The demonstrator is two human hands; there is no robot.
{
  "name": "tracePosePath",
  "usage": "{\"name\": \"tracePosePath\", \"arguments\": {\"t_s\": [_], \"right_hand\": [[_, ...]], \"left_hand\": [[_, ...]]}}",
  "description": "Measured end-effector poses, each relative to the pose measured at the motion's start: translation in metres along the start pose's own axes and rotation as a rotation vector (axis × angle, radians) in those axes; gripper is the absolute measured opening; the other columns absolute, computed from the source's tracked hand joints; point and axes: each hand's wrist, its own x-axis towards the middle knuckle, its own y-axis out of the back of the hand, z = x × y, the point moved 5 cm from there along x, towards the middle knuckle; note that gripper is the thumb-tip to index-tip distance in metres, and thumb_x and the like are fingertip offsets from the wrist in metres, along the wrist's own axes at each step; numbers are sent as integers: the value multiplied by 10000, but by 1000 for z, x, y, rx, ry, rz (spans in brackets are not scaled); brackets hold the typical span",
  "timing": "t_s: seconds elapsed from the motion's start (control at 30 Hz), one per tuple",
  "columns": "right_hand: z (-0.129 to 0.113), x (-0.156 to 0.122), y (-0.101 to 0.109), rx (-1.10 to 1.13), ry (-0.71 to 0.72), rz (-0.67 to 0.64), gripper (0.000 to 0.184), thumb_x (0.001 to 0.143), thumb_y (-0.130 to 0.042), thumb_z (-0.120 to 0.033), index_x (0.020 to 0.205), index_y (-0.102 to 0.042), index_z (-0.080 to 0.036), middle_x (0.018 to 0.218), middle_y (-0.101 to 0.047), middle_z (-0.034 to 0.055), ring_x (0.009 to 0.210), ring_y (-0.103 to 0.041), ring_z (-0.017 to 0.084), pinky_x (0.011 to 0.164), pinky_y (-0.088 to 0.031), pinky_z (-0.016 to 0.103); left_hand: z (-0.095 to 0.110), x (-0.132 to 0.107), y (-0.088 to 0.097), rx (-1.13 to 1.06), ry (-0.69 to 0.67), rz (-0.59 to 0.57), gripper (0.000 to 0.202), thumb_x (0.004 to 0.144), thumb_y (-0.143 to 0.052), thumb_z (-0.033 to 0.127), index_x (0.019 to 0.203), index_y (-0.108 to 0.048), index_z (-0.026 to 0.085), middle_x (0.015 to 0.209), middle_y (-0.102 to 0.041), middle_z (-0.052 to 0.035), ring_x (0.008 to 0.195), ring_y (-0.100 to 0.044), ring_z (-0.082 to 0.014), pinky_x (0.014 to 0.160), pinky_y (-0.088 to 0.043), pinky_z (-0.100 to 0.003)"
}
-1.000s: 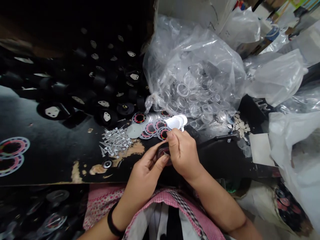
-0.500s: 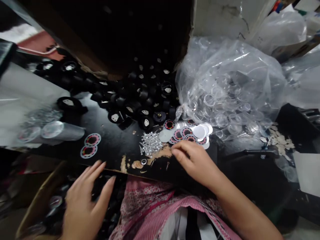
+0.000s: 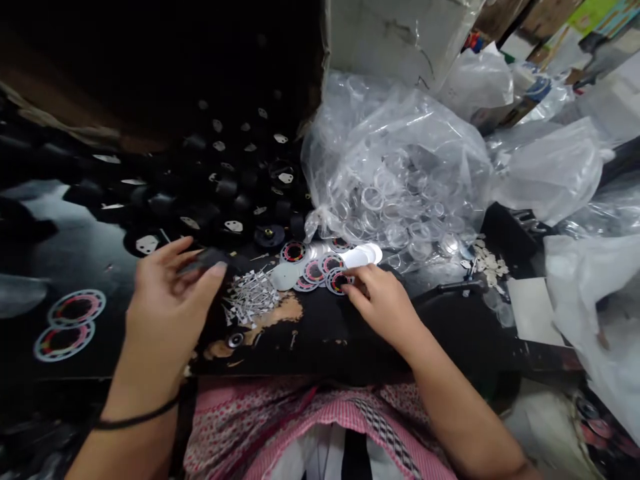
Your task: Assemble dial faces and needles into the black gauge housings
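My left hand [image 3: 167,303] is raised over the black worktop [image 3: 100,267], fingers closed round a small black round part [image 3: 210,259]. My right hand [image 3: 383,303] rests on the worktop with its fingertips pinched on one of the printed dial discs [image 3: 320,270] in a small heap of red, black and white discs. Between my hands lies a pile of small silver metal pointers [image 3: 250,293]. Behind them sits a heap of black round housings [image 3: 235,193], some showing white metal plates.
A large clear plastic bag of transparent rings [image 3: 395,180] lies behind the discs. More plastic bags [image 3: 550,167] crowd the right side, with small metal plates [image 3: 487,257] beside them. Two larger printed discs [image 3: 70,323] lie at far left. A cardboard box wall [image 3: 395,33] stands behind.
My left hand came up from below the table edge at lower left to the worktop and now grips a black part. My right hand reached forward onto the dial discs.
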Motion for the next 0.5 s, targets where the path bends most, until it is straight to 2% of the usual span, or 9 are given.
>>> {"name": "tracePosePath", "arguments": {"t_s": [0.03,0.1,0.17,0.2,0.27,0.33,0.4,0.5], "right_hand": [[0,6,-1,-69,-2,9,323,937,-635,-297,1240,-638,-187,1125,-670,122,989,-632,259,871,-453,407],[-2,15,-4,-158,18,12,421,889,-694,-311,1279,-617,-175,1186,-623,156,1067,-603,313,891,-458,454],[-1,20,-6,-110,15,44,379,861,-715,-262,1216,-647,-148,1186,-614,167,1076,-596,328,899,-461,464],[2,21,-6,-23,-2,67,315,859,-708,-231,1158,-670,-140,1161,-627,160,1055,-605,317,901,-463,455],[11,20,-6,184,-47,104,182,873,-674,-205,1044,-707,-153,1068,-679,122,980,-642,275,882,-477,412],[21,19,-4,334,-74,107,128,909,-632,-231,977,-732,-188,956,-728,65,901,-678,227,836,-499,353],[28,18,-1,392,-73,100,178,943,-592,-273,1013,-746,-220,900,-754,26,856,-701,196,794,-517,311],[29,15,6,461,-63,151,238,962,-559,-310,1085,-746,-231,938,-762,23,881,-708,187,799,-532,300]], "left_hand": [[0,-9,1,-122,38,39,466,940,-588,329,1388,-475,383,1410,-574,98,1397,-417,-237,1142,-354,-379],[-3,-28,-1,-356,168,111,293,965,-505,285,1217,-655,292,1106,-734,22,1049,-668,-177,895,-569,-294],[-11,-44,-15,-521,341,30,297,969,-475,280,1136,-715,232,999,-767,-46,774,-702,-151,665,-616,-243],[-14,-50,-23,-555,396,-29,301,972,-476,290,1133,-722,224,1015,-772,-69,727,-701,-150,621,-616,-239],[-22,-59,-35,-590,454,-144,288,978,-491,299,1118,-730,221,1065,-771,-94,759,-719,-170,627,-624,-250],[-30,-63,-44,-595,496,-192,288,991,-483,287,1067,-742,189,1061,-773,-114,809,-734,-185,672,-630,-258],[-36,-67,-51,-582,543,-194,317,1006,-456,272,1034,-749,154,1067,-775,-142,825,-746,-192,700,-634,-268],[-36,-72,-60,-595,599,-151,370,1022,-414,262,998,-759,134,1063,-781,-167,835,-760,-204,732,-639,-289]]}}
